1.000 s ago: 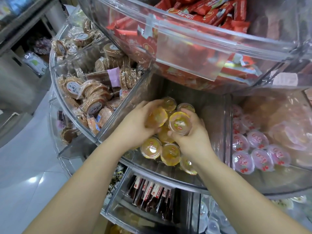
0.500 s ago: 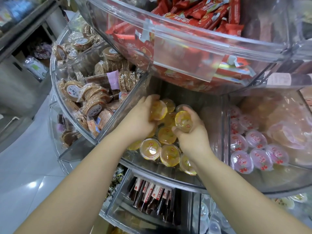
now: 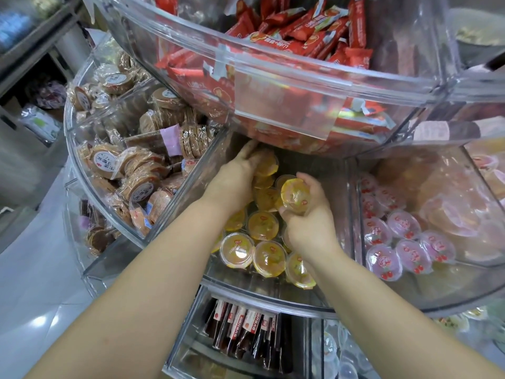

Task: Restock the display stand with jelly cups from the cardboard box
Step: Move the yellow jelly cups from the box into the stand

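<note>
Both my hands are inside the middle compartment of the clear display stand [image 3: 262, 292]. My left hand [image 3: 235, 181] reaches far back under the upper tier, its fingers on a yellow jelly cup [image 3: 266, 165]. A second yellow jelly cup [image 3: 296, 196], tilted on its side, is gripped in my right hand [image 3: 311, 222]. Several more yellow jelly cups [image 3: 263, 225] lie in the compartment below and between my hands. The cardboard box is out of view.
Pink jelly cups [image 3: 401, 242] fill the compartment to the right, wrapped round cakes [image 3: 136, 170] the one to the left. The upper tier holds red snack packets [image 3: 300, 42] and overhangs my hands. Dark red bars [image 3: 243, 329] stand in the lower tier. Grey floor [image 3: 35, 283] at left.
My left hand has pushed deeper toward the back of the compartment with its cup. My right hand has turned its cup more on edge. More cups now lie in the compartment.
</note>
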{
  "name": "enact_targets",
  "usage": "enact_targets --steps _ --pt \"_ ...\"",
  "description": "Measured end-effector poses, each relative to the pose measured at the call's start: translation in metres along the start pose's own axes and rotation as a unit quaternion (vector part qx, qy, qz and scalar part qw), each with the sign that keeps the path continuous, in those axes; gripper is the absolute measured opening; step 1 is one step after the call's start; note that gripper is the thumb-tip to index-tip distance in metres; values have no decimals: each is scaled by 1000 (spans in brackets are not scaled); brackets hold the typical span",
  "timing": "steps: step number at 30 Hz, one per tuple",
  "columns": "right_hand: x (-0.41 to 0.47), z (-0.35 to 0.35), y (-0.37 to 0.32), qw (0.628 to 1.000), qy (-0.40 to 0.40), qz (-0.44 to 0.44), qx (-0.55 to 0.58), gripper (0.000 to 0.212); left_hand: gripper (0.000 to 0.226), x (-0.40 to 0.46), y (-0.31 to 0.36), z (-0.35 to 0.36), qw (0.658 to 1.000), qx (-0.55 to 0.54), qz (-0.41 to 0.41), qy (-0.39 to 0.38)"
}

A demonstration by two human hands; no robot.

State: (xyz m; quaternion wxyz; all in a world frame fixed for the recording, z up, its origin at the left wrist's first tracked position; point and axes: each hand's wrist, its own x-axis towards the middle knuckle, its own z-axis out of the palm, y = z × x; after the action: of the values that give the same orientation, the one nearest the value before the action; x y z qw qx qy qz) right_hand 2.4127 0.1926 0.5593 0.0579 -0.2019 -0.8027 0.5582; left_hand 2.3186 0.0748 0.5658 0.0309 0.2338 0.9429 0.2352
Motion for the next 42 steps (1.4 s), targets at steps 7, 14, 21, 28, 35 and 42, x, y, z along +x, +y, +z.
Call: enact_targets --steps 7,14,21,28,35,42 --pt "27 5 -14 998 11 20 -57 67 68 -5 -1 -2 999 -22 3 46" --pt "48 19 -15 992 58 33 -110 62 65 -9 -9 -1 994 -106 8 13" --pt "42 16 -5 995 63 68 -37 78 65 -9 -10 -2 993 -116 9 -14" --pt "52 22 -7 991 97 87 -12 47 63 -9 -12 -3 988 -150 23 -14" --pt "52 24 0 987 139 77 2 40 65 -8 -13 -2 983 -170 58 -28" --pt "47 17 -3 990 64 123 36 37 76 -10 -13 -3 987 -153 42 -30"
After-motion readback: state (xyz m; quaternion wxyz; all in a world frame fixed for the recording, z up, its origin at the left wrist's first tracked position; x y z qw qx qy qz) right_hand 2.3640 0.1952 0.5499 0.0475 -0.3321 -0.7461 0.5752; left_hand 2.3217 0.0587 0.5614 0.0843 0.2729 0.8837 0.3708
